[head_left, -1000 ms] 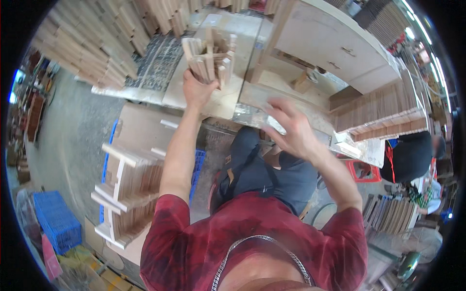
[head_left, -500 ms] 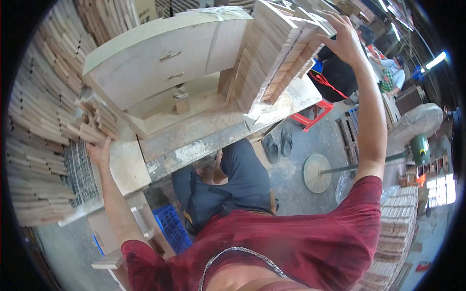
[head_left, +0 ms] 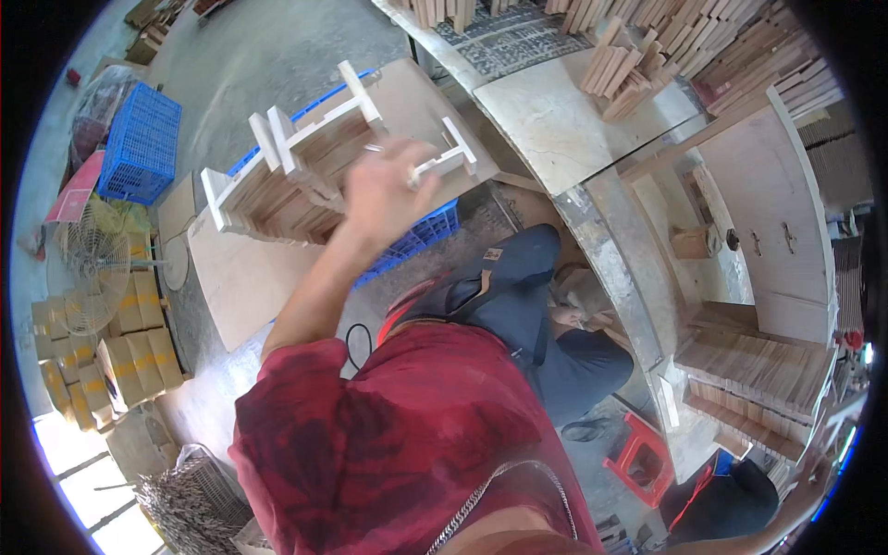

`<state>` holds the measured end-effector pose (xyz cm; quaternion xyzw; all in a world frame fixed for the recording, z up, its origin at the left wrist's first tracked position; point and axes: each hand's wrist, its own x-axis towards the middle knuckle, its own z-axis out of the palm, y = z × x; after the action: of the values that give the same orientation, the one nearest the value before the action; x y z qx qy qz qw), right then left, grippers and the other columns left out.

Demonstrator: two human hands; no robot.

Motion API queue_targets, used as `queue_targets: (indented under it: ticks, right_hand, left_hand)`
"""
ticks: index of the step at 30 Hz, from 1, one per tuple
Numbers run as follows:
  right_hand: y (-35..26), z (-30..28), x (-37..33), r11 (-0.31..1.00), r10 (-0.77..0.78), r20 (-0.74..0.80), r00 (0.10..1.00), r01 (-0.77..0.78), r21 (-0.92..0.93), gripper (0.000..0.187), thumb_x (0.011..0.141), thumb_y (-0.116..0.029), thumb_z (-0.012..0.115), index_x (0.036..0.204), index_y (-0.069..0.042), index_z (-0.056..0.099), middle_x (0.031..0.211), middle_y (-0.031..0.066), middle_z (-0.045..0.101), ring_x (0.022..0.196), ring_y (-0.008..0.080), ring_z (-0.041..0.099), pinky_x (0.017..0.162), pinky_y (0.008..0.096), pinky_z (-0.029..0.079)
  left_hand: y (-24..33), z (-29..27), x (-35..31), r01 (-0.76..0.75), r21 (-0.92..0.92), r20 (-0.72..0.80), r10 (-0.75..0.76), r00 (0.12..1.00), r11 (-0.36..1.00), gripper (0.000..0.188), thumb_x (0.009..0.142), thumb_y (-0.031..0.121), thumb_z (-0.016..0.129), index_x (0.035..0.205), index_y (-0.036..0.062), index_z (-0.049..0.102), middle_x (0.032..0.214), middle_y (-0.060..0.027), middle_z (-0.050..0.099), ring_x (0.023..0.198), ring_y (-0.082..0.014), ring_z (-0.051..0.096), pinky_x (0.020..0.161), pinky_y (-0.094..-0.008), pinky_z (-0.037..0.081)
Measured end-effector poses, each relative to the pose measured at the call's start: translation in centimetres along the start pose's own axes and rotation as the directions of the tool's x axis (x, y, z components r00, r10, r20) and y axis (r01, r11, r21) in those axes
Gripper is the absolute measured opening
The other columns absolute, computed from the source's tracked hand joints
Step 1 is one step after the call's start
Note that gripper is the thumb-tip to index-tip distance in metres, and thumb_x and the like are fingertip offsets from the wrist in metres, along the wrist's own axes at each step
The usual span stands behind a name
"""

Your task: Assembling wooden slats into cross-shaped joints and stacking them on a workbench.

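My left hand (head_left: pixel 393 190) is over a low work board (head_left: pixel 250 296) on my left, smeared by motion, so its grip cannot be made out. Right at its fingertips is a small pale T-shaped wooden piece (head_left: pixel 453 155); whether the fingers hold it is unclear. Beside and beneath the hand, stacked wooden frames (head_left: pixel 287 185) lie on the board. My right arm (head_left: pixel 786 532) reaches along the lower right rim, toward the stacked wooden strips (head_left: pixel 754 370) on the bench. The right hand is at the picture's edge, its fingers not distinguishable.
Blue plastic crates (head_left: pixel 407 242) support the board. To the right runs a worn workbench (head_left: pixel 601 250) with a wooden cabinet-like box (head_left: pixel 772 213) and bundles of strips (head_left: pixel 624 69). A red stool (head_left: pixel 640 460), a fan (head_left: pixel 92 268) and cardboard boxes (head_left: pixel 139 361) stand around.
My view has swung left, from the bench to the board with the frames. My left hand has left the wood bundle on the bench and is over the frames.
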<state>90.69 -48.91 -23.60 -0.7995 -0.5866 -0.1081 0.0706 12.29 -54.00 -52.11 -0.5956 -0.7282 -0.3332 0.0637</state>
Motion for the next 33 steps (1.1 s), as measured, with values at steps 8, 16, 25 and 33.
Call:
queue_targets:
  ticks: [8, 16, 25, 33]
  right_hand:
    - [-22.4, 13.4, -16.7, 0.741, -0.289, -0.271, 0.918, 0.394, 0.544, 0.034, 0.072, 0.008, 0.077, 0.104, 0.003, 0.067, 0.122, 0.0146, 0.063, 0.109, 0.0261, 0.060, 0.095, 0.0353, 0.045]
    - [-33.7, 23.8, -19.0, 0.446, -0.496, 0.198, 0.846, 0.053, 0.893, 0.030, 0.089, -0.024, 0.075, 0.102, 0.002, 0.067, 0.089, 0.0095, 0.069, 0.084, 0.0155, 0.064, 0.076, 0.0319, 0.051]
    - [-38.4, 25.5, -22.1, 0.205, -0.526, 0.323, 0.786, -0.252, 0.946, 0.023, 0.087, -0.016, 0.079, 0.100, 0.000, 0.068, 0.080, -0.0022, 0.066, 0.074, 0.0055, 0.057, 0.065, 0.0233, 0.046]
    - [-34.8, 27.6, -23.9, -0.007, -0.420, 0.358, 0.834, -0.397, 0.918, 0.027, 0.087, -0.013, 0.079, 0.107, 0.002, 0.069, 0.090, 0.0014, 0.068, 0.080, 0.0065, 0.059, 0.068, 0.0230, 0.047]
  left_hand:
    - [-10.8, -9.1, 3.9, 0.060, 0.739, 0.227, -0.332, 0.915, 0.671, 0.027, 0.079, 0.020, 0.077, 0.101, 0.0052, 0.074, 0.115, -0.0153, 0.070, 0.121, -0.0334, 0.059, 0.097, -0.0432, 0.049]
    - [-11.6, -11.9, 6.1, 0.347, -0.157, 0.055, -0.342, 0.938, 0.925, 0.019, 0.084, 0.016, 0.075, 0.097, 0.0017, 0.074, 0.091, -0.0099, 0.073, 0.096, -0.0183, 0.066, 0.089, -0.0275, 0.049]
    - [11.7, 4.9, -0.1, 0.007, -0.791, 0.435, 0.554, 0.710, 0.612, 0.023, 0.078, 0.016, 0.083, 0.097, 0.0048, 0.077, 0.092, -0.0112, 0.072, 0.081, -0.0197, 0.067, 0.094, -0.0337, 0.050]
    - [14.8, 13.1, -0.1, 0.343, -0.774, 0.633, 0.634, 0.444, 0.533, 0.022, 0.085, 0.021, 0.079, 0.095, 0.0019, 0.075, 0.073, -0.0022, 0.067, 0.070, -0.0078, 0.061, 0.061, -0.0262, 0.047]
